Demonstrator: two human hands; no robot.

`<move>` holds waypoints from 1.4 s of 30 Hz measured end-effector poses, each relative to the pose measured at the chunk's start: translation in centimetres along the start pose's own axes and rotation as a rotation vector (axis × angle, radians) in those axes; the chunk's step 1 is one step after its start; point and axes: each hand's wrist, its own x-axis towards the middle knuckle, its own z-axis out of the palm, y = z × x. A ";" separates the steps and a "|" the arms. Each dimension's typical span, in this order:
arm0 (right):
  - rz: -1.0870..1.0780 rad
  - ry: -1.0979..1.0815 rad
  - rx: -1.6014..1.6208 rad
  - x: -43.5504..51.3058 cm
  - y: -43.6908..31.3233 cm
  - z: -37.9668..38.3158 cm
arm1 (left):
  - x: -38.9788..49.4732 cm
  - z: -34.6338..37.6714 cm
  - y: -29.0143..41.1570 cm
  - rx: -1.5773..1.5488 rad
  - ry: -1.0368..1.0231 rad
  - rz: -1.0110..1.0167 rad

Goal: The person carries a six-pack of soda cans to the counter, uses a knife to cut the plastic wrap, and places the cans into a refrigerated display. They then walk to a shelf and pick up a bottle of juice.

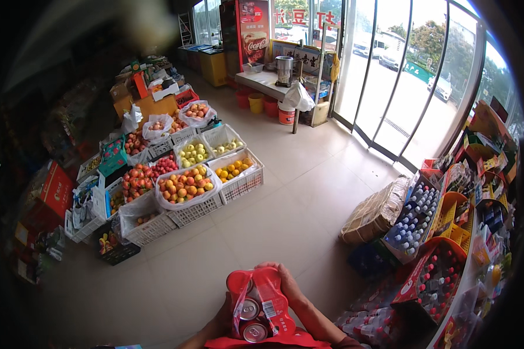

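Observation:
A multipack of drink cans in red plastic wrap is held low in front of my body. Its wrap is torn open on the left, baring the silver tops of a few cans. My right hand grips the pack along its right side and far corner. On the shaded left side, my left hand holds the pack, its fingers mostly hidden by it. Red cloth shows just below the pack.
White plastic crates of fruit stand on the tiled floor ahead left. On the right are a wrapped bundle, boxes of bottles and curved snack shelves. A table with a metal machine stands by the glass doors.

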 end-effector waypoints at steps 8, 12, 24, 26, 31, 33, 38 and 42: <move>-0.097 0.262 -0.062 16.2 -8.9 -5.3 | 16.5 -0.5 16.6 -0.009 -0.202 -0.122; -0.218 0.384 -0.066 22.1 -12.0 -9.4 | 24.2 2.8 23.5 0.261 -0.089 -0.202; -0.286 0.439 -0.059 40.6 -25.1 -29.3 | 54.7 2.4 36.2 0.032 -0.151 -0.326; -0.267 0.380 -0.095 45.0 -28.7 -32.0 | 58.3 3.5 39.2 0.021 -0.125 -0.296; -0.146 0.239 -0.025 55.4 -33.1 -37.5 | 65.1 3.9 45.1 -0.024 -0.029 -0.179; -0.075 0.209 0.108 59.8 -33.4 -39.5 | 68.4 3.5 47.6 -0.046 -0.008 -0.152; -0.080 0.144 0.015 72.1 -35.2 -45.0 | 78.1 1.4 54.6 -0.096 -0.020 -0.145; -0.130 0.185 -0.059 82.4 -40.2 -47.0 | 84.7 -0.1 62.9 -0.124 -0.093 -0.138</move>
